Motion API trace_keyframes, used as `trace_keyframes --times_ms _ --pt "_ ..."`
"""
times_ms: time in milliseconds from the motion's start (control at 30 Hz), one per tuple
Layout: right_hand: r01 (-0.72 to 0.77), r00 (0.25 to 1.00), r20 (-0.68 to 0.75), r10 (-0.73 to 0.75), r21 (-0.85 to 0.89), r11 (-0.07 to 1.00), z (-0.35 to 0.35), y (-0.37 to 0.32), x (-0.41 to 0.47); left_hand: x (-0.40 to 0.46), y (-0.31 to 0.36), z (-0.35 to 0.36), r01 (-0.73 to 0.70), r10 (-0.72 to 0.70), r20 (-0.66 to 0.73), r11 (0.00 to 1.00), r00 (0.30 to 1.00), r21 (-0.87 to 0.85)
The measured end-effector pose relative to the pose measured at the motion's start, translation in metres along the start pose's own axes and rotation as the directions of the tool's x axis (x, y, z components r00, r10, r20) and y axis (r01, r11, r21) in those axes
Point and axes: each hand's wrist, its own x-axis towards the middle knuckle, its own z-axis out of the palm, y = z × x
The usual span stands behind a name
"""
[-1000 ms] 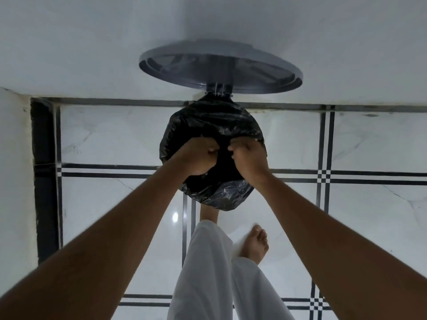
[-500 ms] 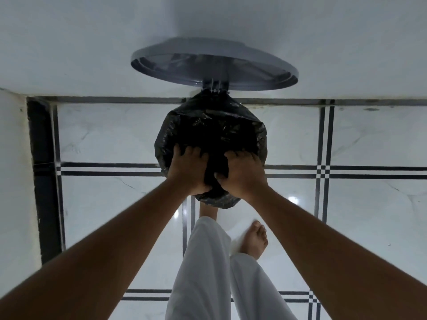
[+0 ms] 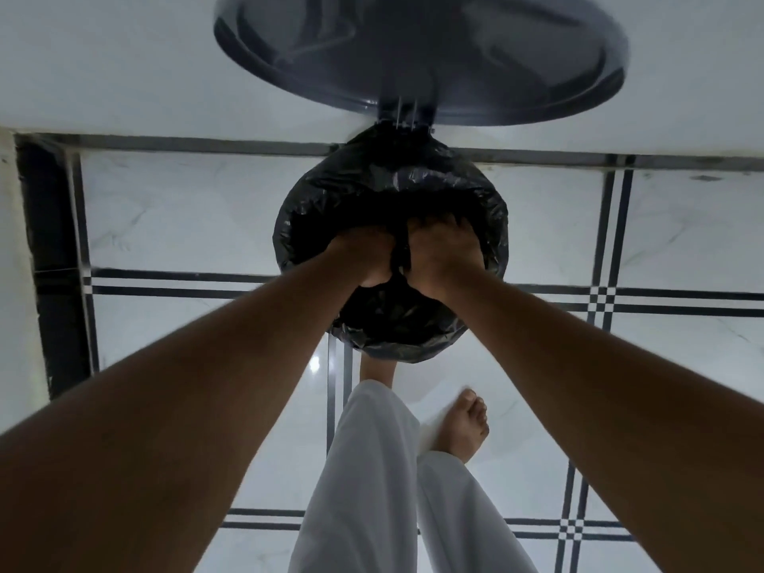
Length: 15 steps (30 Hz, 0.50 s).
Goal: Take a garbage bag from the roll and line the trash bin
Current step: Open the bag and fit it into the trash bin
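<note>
Garbage bag (image 3: 392,324): black plastic, draped over the rim of the trash bin and hiding the bin body almost entirely; the near edge hangs in crumpled folds below both wrists, the far edge is bunched up against the lid hinge.
Trash bin lid (image 3: 421,55): dark grey, round, swung open and standing up against the white wall behind the bin; its underside faces the camera.
Left hand (image 3: 364,258): pushed down into the mouth of the bag, just left of centre; the knuckles show, the fingers curl under and are buried in the plastic. Whether they pinch the film or only press on it cannot be told.
Right hand (image 3: 444,258): just beside the left hand, a narrow strip of bag showing between them; the fingers point forward and down into the bag opening, tips lost in the dark. Grip state likewise cannot be told.
Arms: both bare forearms extend forward and converge on the bin, wrists level with the near rim.
Floor (image 3: 173,225): glossy white tile with dark line borders.
Legs: white trousers (image 3: 372,481) below the bin; a bare right foot (image 3: 465,428) stands on the tile.
</note>
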Motion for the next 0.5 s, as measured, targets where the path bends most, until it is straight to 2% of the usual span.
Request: trace_keyframes --times_ms 133,233,333,433,500 --pt "-0.009 0.998 0.056 0.014 -0.088 0.996 0.020 0.005 0.012 0.040 -0.014 0.036 0.099 -0.100 0.139 0.995 0.985 0.015" --pt "-0.004 0.999 0.051 0.006 -0.055 0.998 0.034 0.014 0.012 0.048 -0.027 0.049 0.179 -0.171 0.144 0.983 0.975 -0.050" --pt "0.001 0.999 0.040 0.001 -0.038 0.999 0.036 0.016 0.010 0.035 -0.024 0.045 0.133 -0.144 -0.051 0.976 0.988 -0.172" --pt "-0.011 0.999 0.053 0.012 -0.025 1.000 0.029 0.015 0.009 0.028 -0.015 0.042 0.073 -0.144 -0.311 0.971 0.939 -0.228" --pt "-0.006 0.998 0.058 0.009 -0.042 0.999 0.028 0.015 0.008 0.030 -0.009 0.046 0.010 -0.183 -0.374 0.908 0.909 -0.419"
